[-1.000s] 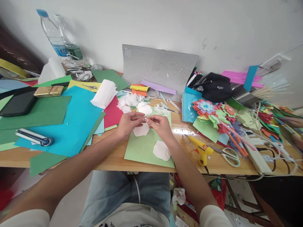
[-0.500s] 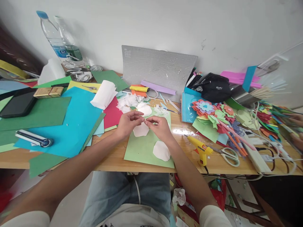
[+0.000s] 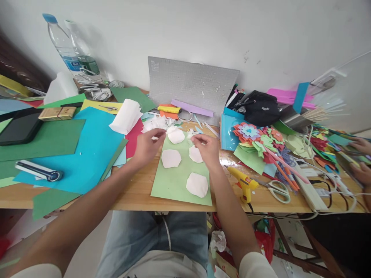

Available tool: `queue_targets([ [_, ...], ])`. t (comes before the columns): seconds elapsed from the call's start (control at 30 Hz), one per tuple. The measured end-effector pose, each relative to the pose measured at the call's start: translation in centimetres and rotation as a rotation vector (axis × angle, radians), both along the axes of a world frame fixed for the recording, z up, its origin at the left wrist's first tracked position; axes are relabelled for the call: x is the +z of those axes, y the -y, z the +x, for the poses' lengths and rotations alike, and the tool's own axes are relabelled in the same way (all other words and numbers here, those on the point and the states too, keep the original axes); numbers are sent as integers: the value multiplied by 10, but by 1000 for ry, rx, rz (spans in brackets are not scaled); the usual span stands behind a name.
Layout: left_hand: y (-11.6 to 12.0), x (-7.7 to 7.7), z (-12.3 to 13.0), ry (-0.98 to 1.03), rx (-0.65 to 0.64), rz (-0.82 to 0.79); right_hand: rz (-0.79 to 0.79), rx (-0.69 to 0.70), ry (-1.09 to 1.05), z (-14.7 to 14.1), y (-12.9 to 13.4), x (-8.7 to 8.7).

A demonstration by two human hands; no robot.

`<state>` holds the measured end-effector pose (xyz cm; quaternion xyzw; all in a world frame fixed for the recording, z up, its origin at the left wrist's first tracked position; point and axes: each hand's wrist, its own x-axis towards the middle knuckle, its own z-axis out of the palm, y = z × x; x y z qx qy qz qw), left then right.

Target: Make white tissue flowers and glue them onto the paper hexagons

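Observation:
A light green sheet [image 3: 174,185] lies on the wooden table with several white paper pieces [image 3: 171,158] spread over it. My left hand [image 3: 149,146] is at the sheet's upper left, beside a pile of torn white scraps [image 3: 155,122]; its thumb and fingertips are pinched together, and what they hold, if anything, is too small to make out. Over the sheet's upper right, my right hand [image 3: 207,150] pinches a small white scrap [image 3: 191,133] and partly covers a white piece below it.
Left are blue paper [image 3: 87,154], a stapler [image 3: 39,171] and a white roll [image 3: 126,117]. Right are a yellow glue gun [image 3: 242,180], scissors [image 3: 278,190] and paper flowers [image 3: 248,131]. Another person's hands [image 3: 361,172] show at the far right edge.
My hands have moved apart from their meeting point over the sheet, left hand leftward, right hand rightward. The white pieces beneath them are now more visible.

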<state>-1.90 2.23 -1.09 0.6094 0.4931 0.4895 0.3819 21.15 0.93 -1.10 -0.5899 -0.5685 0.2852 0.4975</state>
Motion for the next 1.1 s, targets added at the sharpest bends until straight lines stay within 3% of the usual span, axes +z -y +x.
queue_targets([
  [0.1, -18, -3, -22, -401, 135, 198, 67, -231, 72, 22, -13, -4],
  [0.23, -30, -5, -35, -792, 180, 148, 8, -316, 185, 36, -23, -14],
  [0.37, -30, -4, -31, -1011, 140, 25, -26, -310, 272, 37, -26, -21],
  [0.5, -30, -5, -27, -1071, 130, 6, 14, -361, 265, 37, -26, -19],
  [0.87, -30, 0, -33, -861, 244, 104, 115, -366, 403, 26, -21, -14],
  [0.93, -28, 3, -30, -689, 255, 130, 167, -358, 412, 21, -18, -11],
  [1.0, -22, 7, -24, -395, 182, 55, 206, -304, 363, 13, -12, -5],
  [1.1, -8, 12, -9, 92, -139, -315, 153, -57, 118, -6, 1, 5],
])
